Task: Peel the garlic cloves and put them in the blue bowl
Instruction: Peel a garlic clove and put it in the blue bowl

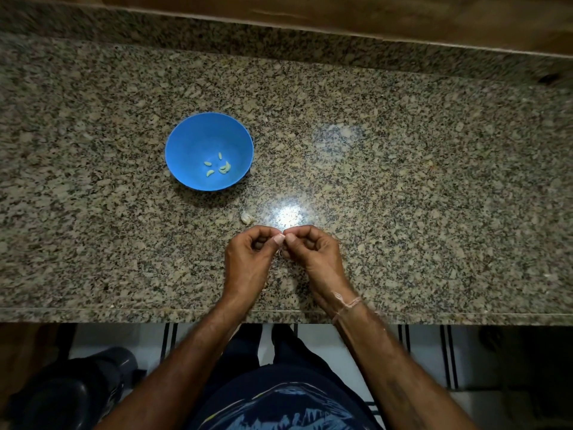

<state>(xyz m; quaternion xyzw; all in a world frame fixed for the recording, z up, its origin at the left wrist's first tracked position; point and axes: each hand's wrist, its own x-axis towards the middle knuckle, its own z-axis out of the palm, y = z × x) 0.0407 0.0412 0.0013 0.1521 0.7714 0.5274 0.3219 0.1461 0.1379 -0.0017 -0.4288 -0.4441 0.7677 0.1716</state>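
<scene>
Left hand (248, 259) and right hand (313, 256) met thumb to thumb, fingers curled, both pinching something tiny between the tips. Judged a garlic clove (hidden by the fingers). They held it low over the countertop (403, 181) near its front edge, probably so skin dropped there. One garlic piece (247, 217) lay just off the hands at 11 o'clock, handy for the next pick. The blue bowl (186, 135) sat farther out, also at 11 o'clock, apart from that piece, with several peeled cloves (218, 167) at its bottom. Peeling looked underway, task partway done.
</scene>
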